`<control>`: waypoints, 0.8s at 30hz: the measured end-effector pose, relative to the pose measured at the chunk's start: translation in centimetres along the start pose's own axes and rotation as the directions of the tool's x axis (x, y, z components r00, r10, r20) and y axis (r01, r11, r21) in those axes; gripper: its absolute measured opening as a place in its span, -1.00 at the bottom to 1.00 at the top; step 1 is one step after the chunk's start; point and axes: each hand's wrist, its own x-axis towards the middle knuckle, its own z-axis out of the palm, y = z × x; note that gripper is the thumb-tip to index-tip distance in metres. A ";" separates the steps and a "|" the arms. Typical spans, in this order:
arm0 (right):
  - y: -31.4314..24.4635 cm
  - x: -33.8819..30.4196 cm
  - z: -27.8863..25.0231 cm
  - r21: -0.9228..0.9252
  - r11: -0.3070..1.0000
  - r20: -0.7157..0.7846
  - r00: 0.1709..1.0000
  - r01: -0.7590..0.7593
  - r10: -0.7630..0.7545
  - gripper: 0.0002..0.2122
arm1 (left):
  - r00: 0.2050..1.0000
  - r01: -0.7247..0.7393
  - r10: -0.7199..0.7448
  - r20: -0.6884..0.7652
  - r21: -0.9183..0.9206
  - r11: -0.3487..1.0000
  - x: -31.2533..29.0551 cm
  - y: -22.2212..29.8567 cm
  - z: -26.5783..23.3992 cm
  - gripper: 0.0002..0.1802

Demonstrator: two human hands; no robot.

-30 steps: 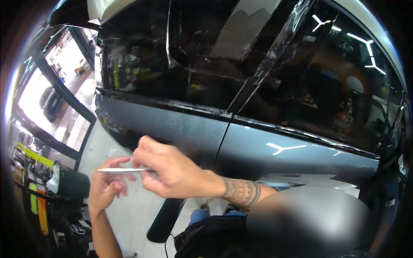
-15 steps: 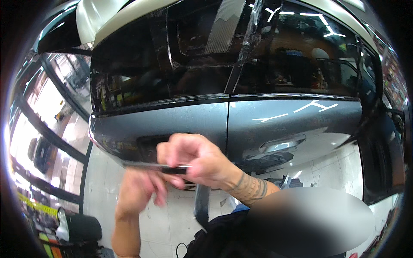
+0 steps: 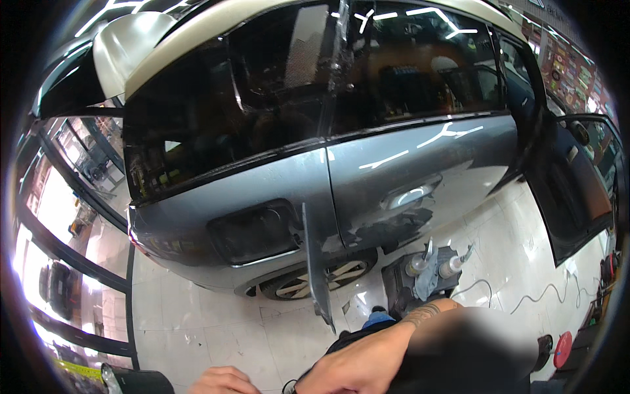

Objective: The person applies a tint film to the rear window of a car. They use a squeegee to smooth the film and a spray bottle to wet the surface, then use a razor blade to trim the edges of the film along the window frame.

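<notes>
My left hand is low in the picture, cut off by the lower edge. Only its back and knuckles show, so its fingers cannot be read. My right hand reaches in from the right with its back turned up; its fingertips and anything in them are out of sight. Both hands are close to my body, apart from the car. Beyond them stands a grey car. An open flap sticks out beside a dark square recess in its rear side, above the wheel.
A dark low cart or stool with two spray bottles and a blue-grey cloth stands by the wheel. The front car door hangs open at the right. A cable lies on the tiled floor. Glass doors line the left.
Both hands have dropped from in front of the recess to the lower edge. The thin black-handled tool in my right hand is out of sight now. The view has shifted, showing more floor.
</notes>
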 end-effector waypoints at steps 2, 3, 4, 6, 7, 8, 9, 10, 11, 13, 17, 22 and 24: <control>2.0 -1.8 0.7 -0.242 0.962 -0.255 0.965 -0.123 0.059 -0.54 | 0.916 0.401 -0.400 0.028 -0.034 0.915 -2.8 0.6 -0.7 -0.82; 3.5 -2.6 1.0 -0.281 0.951 -0.325 0.945 -0.134 0.037 -0.54 | 0.665 0.746 -0.745 -0.042 -0.012 0.666 -4.7 0.5 0.5 -0.85; 4.1 -3.5 1.2 -0.214 0.969 -0.321 0.946 -0.122 0.049 -0.55 | 0.292 0.956 -0.952 -0.094 0.033 0.290 -7.6 0.7 1.1 -0.87; 4.6 -4.8 1.0 -0.060 0.994 -0.224 0.972 -0.092 0.076 -0.52 | -0.068 0.990 -0.996 -0.058 -0.130 -0.060 -18.9 -2.4 2.1 -0.81; 5.8 -6.0 0.3 -0.071 0.997 -0.287 0.957 0.033 -0.052 -0.53 | -0.174 0.982 -0.984 -0.041 -0.080 -0.171 -19.5 -3.6 3.1 -0.81; 6.5 -8.6 -0.5 0.025 0.993 -0.280 0.954 0.118 -0.106 -0.53 | -0.239 0.971 -0.971 -0.014 -0.024 -0.239 -19.7 -5.4 4.1 -0.81; 6.9 -11.7 -1.2 0.110 0.971 -0.265 0.948 0.211 -0.176 -0.54 | -0.283 0.959 -0.959 0.015 0.037 -0.283 -19.3 -7.4 4.4 -0.81; 8.7 -15.9 -1.7 0.242 0.952 -0.319 0.942 0.187 -0.104 -0.55 | -0.316 0.946 -0.948 0.034 0.094 -0.312 -18.5 -9.0 4.9 -0.81; 10.8 -20.2 -2.1 0.380 0.909 -0.338 0.941 0.169 -0.033 -0.55 | -0.350 0.930 -0.936 0.049 0.135 -0.341 -17.7 -10.0 5.4 -0.81; 14.4 -29.7 -2.1 0.389 0.911 -0.751 0.619 0.135 0.229 -0.70 | -0.423 0.893 -0.905 0.043 0.186 -0.409 -16.5 -10.8 6.7 -0.81; 32.1 -47.4 -4.6 0.472 0.847 -0.646 -0.749 -0.245 0.143 -0.61 | -0.493 0.843 -0.868 0.048 0.273 -0.464 -13.4 -13.3 8.3 -0.81; 37.6 -52.0 -10.8 0.424 0.869 -0.760 -0.623 -0.254 0.188 -0.21 | -0.564 0.814 -0.811 0.155 0.272 -0.514 -14.1 -11.2 15.2 -0.80; 40.7 -52.2 -13.5 0.664 0.737 -0.704 -0.441 -0.128 0.557 -0.47 | -0.564 0.816 -0.812 0.150 0.255 -0.519 -14.4 -11.1 18.3 -0.80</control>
